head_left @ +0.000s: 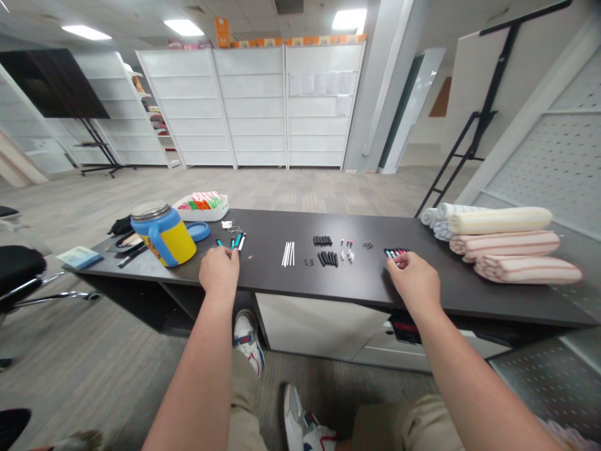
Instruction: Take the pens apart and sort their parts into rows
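My left hand (218, 270) rests at the front of the dark table (282, 285), its fingers curled at several pens with teal ends (236, 240); what it grips is hidden. My right hand (414, 279) reaches to a row of black pens with coloured tips (397, 252), its fingers pinched on one end of the row. Between the hands lie white sticks (288, 254), black pen barrels (327, 258), black caps (322, 240) and small white and red pieces (348, 250).
A yellow and blue lidded mug (164, 233) stands at the left, by a blue lid (198, 230) and a white tray of coloured items (203, 206). Rolled striped towels (509, 247) lie at the right. White cabinets (253, 106) line the back wall. My shoes (247, 341) show below.
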The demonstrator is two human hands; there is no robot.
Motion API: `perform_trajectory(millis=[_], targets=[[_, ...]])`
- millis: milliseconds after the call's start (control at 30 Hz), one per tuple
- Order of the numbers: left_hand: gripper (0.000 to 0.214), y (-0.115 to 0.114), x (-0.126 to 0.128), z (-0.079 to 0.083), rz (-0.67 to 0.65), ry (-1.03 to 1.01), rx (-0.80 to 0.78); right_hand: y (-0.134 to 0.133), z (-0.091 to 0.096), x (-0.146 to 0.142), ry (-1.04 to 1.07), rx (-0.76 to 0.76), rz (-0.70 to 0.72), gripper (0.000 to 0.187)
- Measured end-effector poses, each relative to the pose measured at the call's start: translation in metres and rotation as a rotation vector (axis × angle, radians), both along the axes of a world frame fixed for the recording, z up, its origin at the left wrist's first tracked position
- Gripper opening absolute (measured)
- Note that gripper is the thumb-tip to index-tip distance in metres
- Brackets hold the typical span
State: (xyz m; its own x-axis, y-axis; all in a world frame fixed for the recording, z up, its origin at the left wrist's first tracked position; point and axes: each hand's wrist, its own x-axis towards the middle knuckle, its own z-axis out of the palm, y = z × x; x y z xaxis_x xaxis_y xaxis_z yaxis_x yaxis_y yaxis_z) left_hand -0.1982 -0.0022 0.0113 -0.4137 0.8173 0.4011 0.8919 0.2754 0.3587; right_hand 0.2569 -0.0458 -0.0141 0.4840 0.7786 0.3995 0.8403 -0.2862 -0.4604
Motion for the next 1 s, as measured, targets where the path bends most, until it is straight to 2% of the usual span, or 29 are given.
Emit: perform_trajectory(millis=[167, 300, 467, 533, 633, 733, 800, 900, 1000], targets=[[0.030, 0.006, 0.000, -0.004, -0.015, 0.016, -0.061, 0.000, -0.001, 0.000, -0.005, 0.005, 0.005, 0.024], [0.026, 0.007, 0.003, -0.006, -0.005, 0.003, -0.033, 0.000, -0.002, 0.000, -0.004, 0.010, 0.011, 0.023], [0.026, 0.005, 0.002, -0.007, 0.008, -0.029, 0.123, -0.001, -0.001, -0.002, 0.003, 0.038, 0.026, 0.025], [0.027, 0.005, 0.003, -0.004, -0.037, -0.085, 0.216, -0.002, 0.001, -0.003, 0.008, 0.067, 0.072, 0.028], [0.029, 0.005, 0.012, 0.002, -0.247, -0.326, 0.275, -0.005, 0.006, -0.006, 0.036, 0.095, 0.249, 0.039], [0.034, 0.002, 0.032, 0.005, -0.623, -0.614, 0.174, -0.009, 0.009, -0.013, 0.135, 0.032, 0.482, 0.048], [0.034, -0.003, 0.049, 0.006, -0.814, -0.669, 0.080, -0.009, 0.009, -0.020, 0.237, -0.024, 0.615, 0.054], [0.029, -0.014, 0.075, 0.005, -0.920, -0.595, 0.017, -0.005, 0.006, -0.031, 0.360, -0.074, 0.744, 0.064], [0.024, -0.022, 0.093, 0.003, -0.978, -0.543, -0.029, 0.001, 0.003, -0.038, 0.457, -0.131, 0.815, 0.068]])
